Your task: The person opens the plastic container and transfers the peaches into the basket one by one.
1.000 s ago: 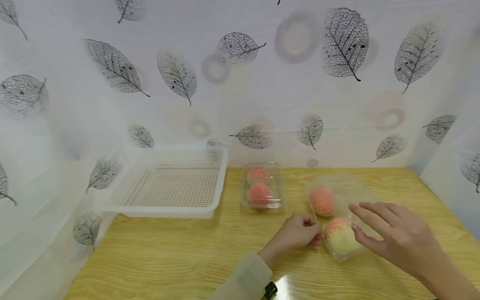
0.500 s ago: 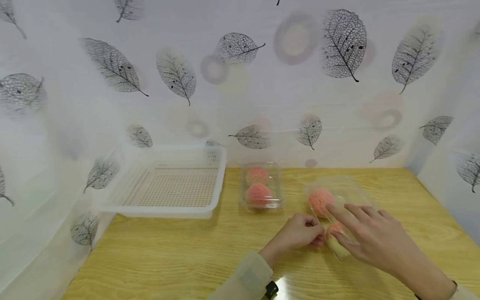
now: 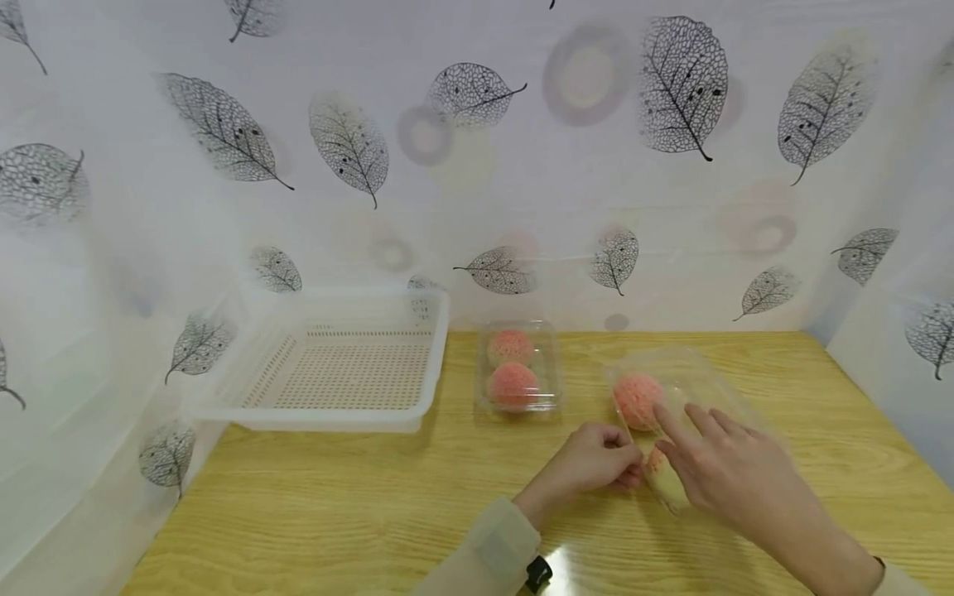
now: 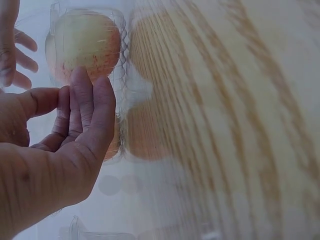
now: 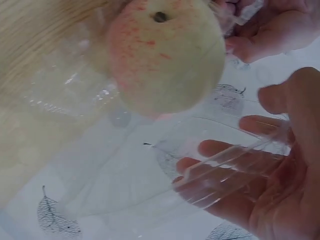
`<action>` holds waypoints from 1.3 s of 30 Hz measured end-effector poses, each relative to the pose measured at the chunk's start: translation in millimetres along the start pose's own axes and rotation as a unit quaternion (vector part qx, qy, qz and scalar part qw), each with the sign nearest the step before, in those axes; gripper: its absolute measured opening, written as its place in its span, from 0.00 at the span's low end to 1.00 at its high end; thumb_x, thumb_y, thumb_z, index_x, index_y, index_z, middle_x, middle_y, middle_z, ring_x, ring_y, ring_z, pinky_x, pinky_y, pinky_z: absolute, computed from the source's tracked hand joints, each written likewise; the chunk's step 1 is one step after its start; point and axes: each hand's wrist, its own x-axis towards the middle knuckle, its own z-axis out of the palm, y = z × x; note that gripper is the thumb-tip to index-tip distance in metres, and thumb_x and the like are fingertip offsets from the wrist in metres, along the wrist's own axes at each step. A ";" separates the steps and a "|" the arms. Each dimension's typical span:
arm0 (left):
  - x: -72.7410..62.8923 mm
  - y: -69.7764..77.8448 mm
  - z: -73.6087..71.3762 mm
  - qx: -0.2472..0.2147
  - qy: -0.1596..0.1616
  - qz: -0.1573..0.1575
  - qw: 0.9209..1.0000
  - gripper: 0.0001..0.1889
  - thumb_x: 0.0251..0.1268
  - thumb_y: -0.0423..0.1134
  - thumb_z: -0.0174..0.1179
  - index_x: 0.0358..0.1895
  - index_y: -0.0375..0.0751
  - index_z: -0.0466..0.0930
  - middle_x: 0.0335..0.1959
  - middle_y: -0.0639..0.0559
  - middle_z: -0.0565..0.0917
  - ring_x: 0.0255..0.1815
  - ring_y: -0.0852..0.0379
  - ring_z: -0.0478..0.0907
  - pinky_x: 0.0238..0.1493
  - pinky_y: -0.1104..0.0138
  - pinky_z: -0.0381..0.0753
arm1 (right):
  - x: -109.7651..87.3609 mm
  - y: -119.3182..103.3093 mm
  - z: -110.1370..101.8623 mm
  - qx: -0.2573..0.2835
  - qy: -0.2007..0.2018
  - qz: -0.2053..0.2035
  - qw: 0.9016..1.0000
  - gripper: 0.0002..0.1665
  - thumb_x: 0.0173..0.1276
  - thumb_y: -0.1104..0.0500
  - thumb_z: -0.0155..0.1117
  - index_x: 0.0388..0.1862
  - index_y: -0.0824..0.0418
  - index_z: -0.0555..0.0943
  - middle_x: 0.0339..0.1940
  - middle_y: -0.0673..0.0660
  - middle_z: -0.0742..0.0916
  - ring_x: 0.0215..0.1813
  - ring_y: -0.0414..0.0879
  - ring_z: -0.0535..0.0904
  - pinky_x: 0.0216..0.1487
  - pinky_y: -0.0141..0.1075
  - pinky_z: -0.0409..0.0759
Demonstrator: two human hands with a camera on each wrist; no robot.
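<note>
A hinged clear plastic clamshell box (image 3: pixel 689 368) holds two round pink-and-yellow fruits, like apples or peaches: one farther back (image 3: pixel 637 403), one nearer (image 3: pixel 662 478) and partly behind my right hand. My left hand (image 3: pixel 591 459) pinches the box's left edge between thumb and fingers; its plastic shows at those fingers in the right wrist view. My right hand (image 3: pixel 745 480) has its fingers extended over the nearer fruit. In the right wrist view the tilted clear lid (image 5: pixel 220 167) lies across that palm and fingers, and the speckled nearer fruit (image 5: pixel 167 60) shows its stem.
A second clear box (image 3: pixel 550 372), closed over two similar fruits (image 3: pixel 513 386), stands at the back middle. To its left is a white perforated plastic basket (image 3: pixel 428 389). A leaf-printed curtain (image 3: pixel 581 190) bounds the wooden table (image 3: pixel 358 505) behind and at the sides.
My right hand has moved left over the nearer fruit, covering more of it, then shifted only slightly in the last half second. My left hand keeps its pinch on the box's edge.
</note>
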 end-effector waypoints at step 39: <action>-3.0 3.7 -4.6 0.024 0.013 0.006 1.000 0.09 0.69 0.34 0.59 0.29 0.39 0.83 0.25 0.50 0.86 0.26 0.58 0.84 0.35 0.63 0.88 | -3.4 48.7 -27.4 0.108 0.014 0.223 0.969 0.26 0.75 0.55 0.61 0.70 0.57 0.78 0.47 0.73 0.88 0.12 0.41 0.69 0.14 0.29 0.55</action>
